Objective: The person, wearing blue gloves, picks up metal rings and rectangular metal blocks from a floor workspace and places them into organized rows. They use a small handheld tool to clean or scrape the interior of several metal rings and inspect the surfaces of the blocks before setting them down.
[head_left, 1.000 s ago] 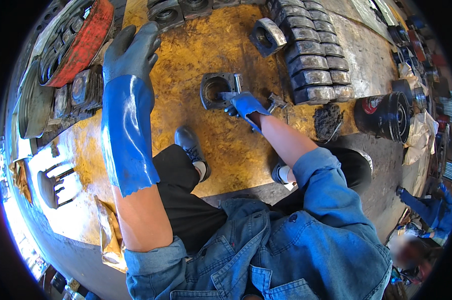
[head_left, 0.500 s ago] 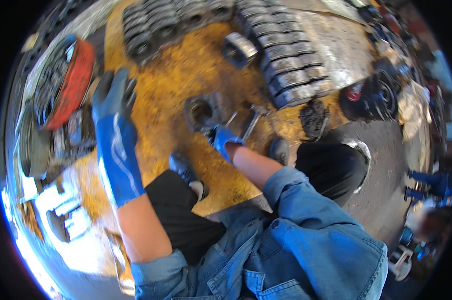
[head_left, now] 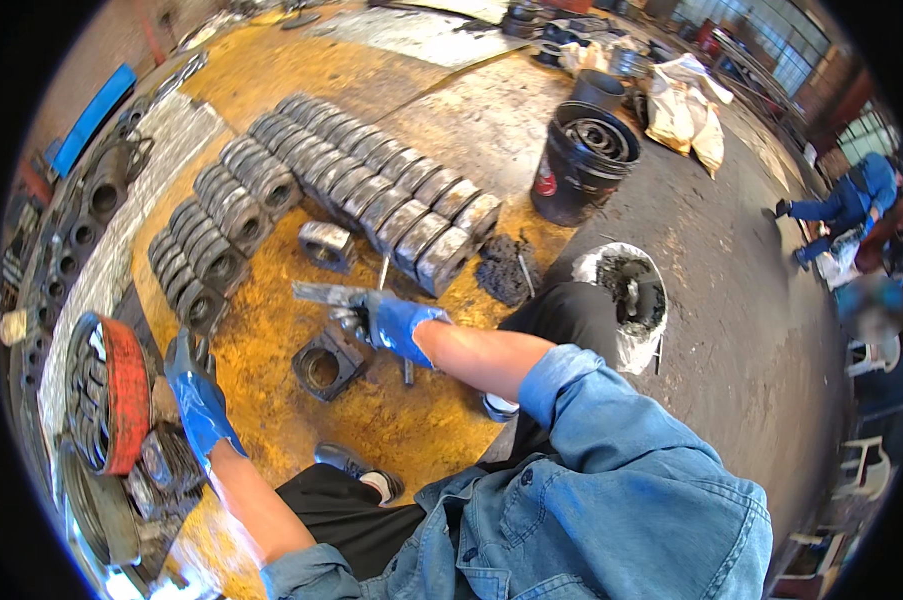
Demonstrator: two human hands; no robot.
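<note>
My right hand [head_left: 399,326], in a blue glove with a dark grey palm, is closed round a flat grey metal bar [head_left: 323,292]. Just below that bar, a square metal block with a round hole [head_left: 328,364] lies on the yellow, oil-stained floor. Part of a thin metal rod [head_left: 384,272] shows beyond the same hand. My left hand [head_left: 197,385], gloved alike, reaches out at the left with its fingers apart, holding nothing that I can see. It is beside a red-sided round container [head_left: 128,400] of metal rings.
Rows of stacked metal blocks [head_left: 371,190] stand ahead, near a single loose block [head_left: 326,246]. A black bucket [head_left: 571,170], a dark greasy heap [head_left: 506,270] and a white tub of dark stuff [head_left: 646,345] sit to the right. Another person [head_left: 851,205] is far right.
My view has swung to the right. My right hand has come up above the holed block and the flat bar now shows in it. My left hand has shifted down next to the red container.
</note>
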